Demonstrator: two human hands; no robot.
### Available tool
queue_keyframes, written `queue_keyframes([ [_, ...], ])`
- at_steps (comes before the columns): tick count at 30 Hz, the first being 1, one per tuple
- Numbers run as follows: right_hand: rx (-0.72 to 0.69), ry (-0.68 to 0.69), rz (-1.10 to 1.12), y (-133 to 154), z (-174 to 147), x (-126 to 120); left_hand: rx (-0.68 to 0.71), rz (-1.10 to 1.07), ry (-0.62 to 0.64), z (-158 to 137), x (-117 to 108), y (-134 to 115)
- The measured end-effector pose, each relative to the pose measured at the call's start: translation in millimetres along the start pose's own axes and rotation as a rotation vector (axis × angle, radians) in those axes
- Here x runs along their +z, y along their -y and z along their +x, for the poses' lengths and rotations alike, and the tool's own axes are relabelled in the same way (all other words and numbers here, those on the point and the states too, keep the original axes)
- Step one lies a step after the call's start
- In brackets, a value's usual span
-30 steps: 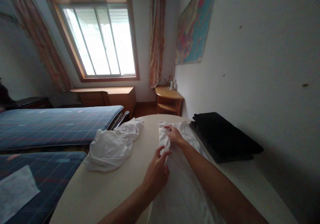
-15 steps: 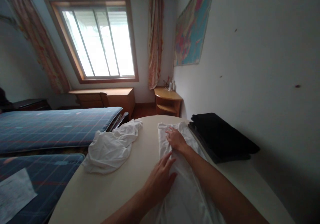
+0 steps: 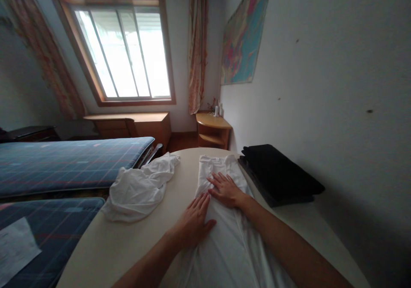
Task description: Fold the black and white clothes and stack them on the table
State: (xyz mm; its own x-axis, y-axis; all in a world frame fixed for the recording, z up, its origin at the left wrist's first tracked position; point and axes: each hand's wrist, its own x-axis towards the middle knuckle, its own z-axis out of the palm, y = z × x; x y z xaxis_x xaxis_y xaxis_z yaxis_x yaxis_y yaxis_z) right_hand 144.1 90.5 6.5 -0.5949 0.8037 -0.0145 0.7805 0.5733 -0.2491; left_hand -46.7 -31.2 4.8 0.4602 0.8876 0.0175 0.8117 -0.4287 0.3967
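Note:
A white garment (image 3: 224,241) lies lengthwise on the round cream table (image 3: 138,247), its far end spread fairly flat and its near part running out of the bottom of the view. On its left edge rests my left hand (image 3: 194,221), palm down, fingers stretched out. My right hand (image 3: 226,190) lies flat across the garment a little farther off, fingers apart. The fingertips of both hands come close together. What kind of garment it is I cannot tell.
A crumpled white cloth (image 3: 135,193) lies at the table's left edge. Folded black clothes (image 3: 279,172) are stacked on the right, near the wall. Beds with blue plaid mattresses (image 3: 73,161) stand to the left, a sheet of paper (image 3: 17,247) on the nearer one.
My right hand has slid toward me over the garment and lies flatter. My left hand has moved slightly left and now lies flat with fingers extended.

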Motion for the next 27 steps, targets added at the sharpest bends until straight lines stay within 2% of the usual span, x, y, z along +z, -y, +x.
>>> queue_keyframes([
  [3, 0.040, -0.019, -0.014, 4.4, 15.8, 0.7, -0.035, -0.009, -0.013, 2.3, -3.4, 13.2],
  [6, 0.068, -0.046, -0.032, 3.0, 31.5, 0.6, -0.088, -0.023, -0.082, 2.1, -6.4, 20.1],
  [10, 0.102, -0.067, -0.048, -3.8, 47.8, -0.2, -0.157, -0.019, -0.213, -1.0, -12.0, 15.2],
  [13, 0.104, -0.102, -0.048, -7.2, 54.3, -0.2, -0.234, 0.001, -0.251, -4.5, -18.7, 4.6],
  [16, 0.090, -0.202, -0.069, -5.0, 52.6, 0.7, -0.318, 0.024, -0.201, -10.5, -27.6, -6.4],
  [20, 0.006, -0.329, -0.115, 6.5, 36.0, -0.6, -0.372, 0.089, -0.025, -25.0, -41.5, -18.5],
  [24, -0.097, -0.280, -0.160, 20.0, 14.3, -7.7, -0.407, 0.153, 0.073, -47.7, -49.8, -27.2],
  [27, -0.065, -0.230, -0.170, 29.1, 4.2, -12.5, -0.419, 0.168, 0.086, -68.0, -48.3, -30.8],
])
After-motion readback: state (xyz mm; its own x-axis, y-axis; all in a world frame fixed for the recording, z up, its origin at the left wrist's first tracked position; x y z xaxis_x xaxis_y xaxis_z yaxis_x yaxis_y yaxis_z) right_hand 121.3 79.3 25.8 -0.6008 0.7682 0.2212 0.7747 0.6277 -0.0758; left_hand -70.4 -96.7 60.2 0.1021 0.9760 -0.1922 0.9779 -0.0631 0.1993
